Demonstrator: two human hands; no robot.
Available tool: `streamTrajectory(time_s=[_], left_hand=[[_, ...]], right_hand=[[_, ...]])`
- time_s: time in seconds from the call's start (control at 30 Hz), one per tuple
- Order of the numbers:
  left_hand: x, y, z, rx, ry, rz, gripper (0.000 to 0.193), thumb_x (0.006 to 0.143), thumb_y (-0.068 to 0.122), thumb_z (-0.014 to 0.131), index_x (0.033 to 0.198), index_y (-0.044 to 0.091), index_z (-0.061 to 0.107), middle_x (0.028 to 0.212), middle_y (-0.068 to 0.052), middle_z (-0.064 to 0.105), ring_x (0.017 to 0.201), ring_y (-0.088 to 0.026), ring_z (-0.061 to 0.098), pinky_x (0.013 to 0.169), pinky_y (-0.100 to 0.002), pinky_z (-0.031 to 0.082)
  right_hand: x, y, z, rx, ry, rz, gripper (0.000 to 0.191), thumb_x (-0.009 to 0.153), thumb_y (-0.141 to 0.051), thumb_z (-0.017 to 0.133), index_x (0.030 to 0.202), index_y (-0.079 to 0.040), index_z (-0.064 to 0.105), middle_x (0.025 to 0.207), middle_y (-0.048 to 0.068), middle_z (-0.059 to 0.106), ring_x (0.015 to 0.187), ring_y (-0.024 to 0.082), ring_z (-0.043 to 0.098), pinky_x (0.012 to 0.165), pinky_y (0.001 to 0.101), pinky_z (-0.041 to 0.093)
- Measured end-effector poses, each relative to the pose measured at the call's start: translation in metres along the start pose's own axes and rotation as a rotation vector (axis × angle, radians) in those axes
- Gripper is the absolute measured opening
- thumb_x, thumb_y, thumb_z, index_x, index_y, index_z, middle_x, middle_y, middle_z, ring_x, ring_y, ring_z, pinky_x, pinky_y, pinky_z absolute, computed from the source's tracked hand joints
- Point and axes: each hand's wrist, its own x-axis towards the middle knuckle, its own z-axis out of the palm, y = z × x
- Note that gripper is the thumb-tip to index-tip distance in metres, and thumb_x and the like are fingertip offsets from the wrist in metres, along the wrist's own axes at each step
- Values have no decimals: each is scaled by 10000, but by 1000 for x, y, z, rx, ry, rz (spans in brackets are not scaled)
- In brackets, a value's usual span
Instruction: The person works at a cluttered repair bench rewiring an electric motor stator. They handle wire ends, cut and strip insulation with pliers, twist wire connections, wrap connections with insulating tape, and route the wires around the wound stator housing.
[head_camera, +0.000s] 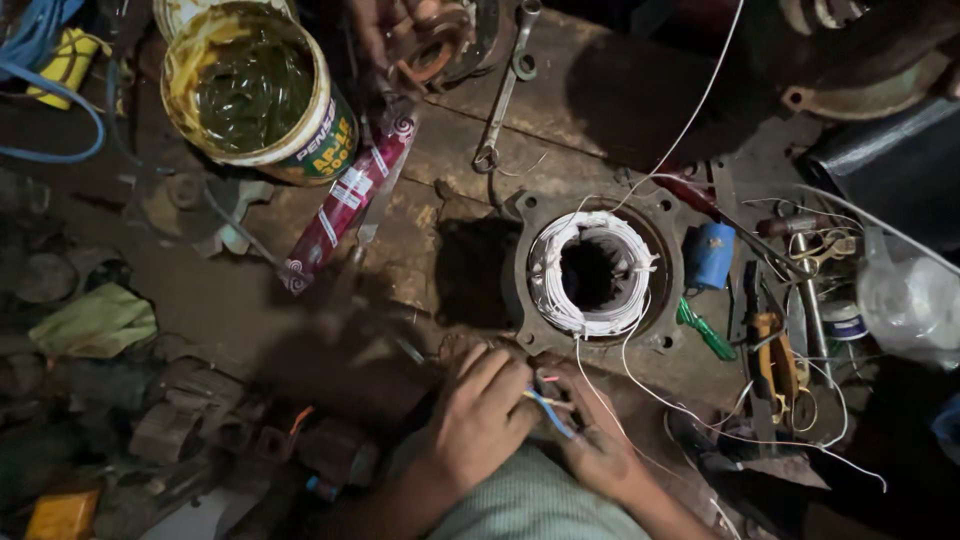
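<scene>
Both hands, left hand (478, 413) and right hand (592, 440), pinch coloured wire ends (548, 408) (beside the motor stator (596, 272)).

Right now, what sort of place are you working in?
Probably a small electric-motor repair workshop. A round grey metal motor housing wound with white wire sits on a worn wooden bench, with a steel spanner and an open tub of dark green grease nearby. Both hands pinch thin coloured wires.

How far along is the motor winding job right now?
Done: white winding sits in the motor housing. In hand: left hand and right hand pinch the blue and red wires together. Left: loose white leads trail unjoined.
</scene>
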Motion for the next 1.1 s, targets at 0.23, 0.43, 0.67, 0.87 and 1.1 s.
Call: streamTrajectory(time_s=[0.23, 0.43, 0.67, 0.87, 1.1], left_hand=[[-27, -20, 3, -67, 60, -10, 306, 630, 127, 812, 750, 56, 539, 741, -135, 568, 678, -361, 603, 595, -456, 475], [-36, -39, 4, -132, 55, 84, 273, 639, 100, 800, 747, 70, 552, 732, -125, 589, 674, -327, 619, 597, -419, 483], [-34, -70, 3, -274, 231, -251, 354, 801, 152, 843, 724, 61, 510, 729, -10, 593, 694, -88, 549, 639, -273, 489], [-34, -90, -14, -467, 31, -651, 248, 976, 218, 719, 1052, 24, 584, 813, -34, 528, 733, -112, 475, 645, -283, 453], [-3, -95, -6, -38, 56, -248, 325, 958, 127, 652, 1251, 10, 577, 1068, -186, 629, 951, -354, 628, 817, -439, 510]], right_hand=[[2, -24, 4, 149, -94, -202, 361, 954, -158, 696, 1280, -22, 625, 1187, 133, 674, 1086, 283, 644, 972, 400, 514], [-3, -17, 26, 222, -34, -247, 396, 924, -146, 696, 1284, -12, 600, 1113, 140, 639, 999, 262, 622, 891, 391, 508], [-11, -33, 12, 278, 86, -277, 319, 881, -36, 734, 1174, -81, 614, 1087, 125, 619, 979, 254, 574, 835, 339, 472], [-16, -51, -47, -453, -283, 57, 606, 700, -100, 756, 1297, -144, 660, 1089, 120, 652, 1008, 310, 654, 846, 398, 536], [-18, 17, -92, -1019, 134, 198, 558, 754, -79, 665, 1307, -122, 603, 1236, 146, 610, 1146, 373, 583, 957, 467, 490]])
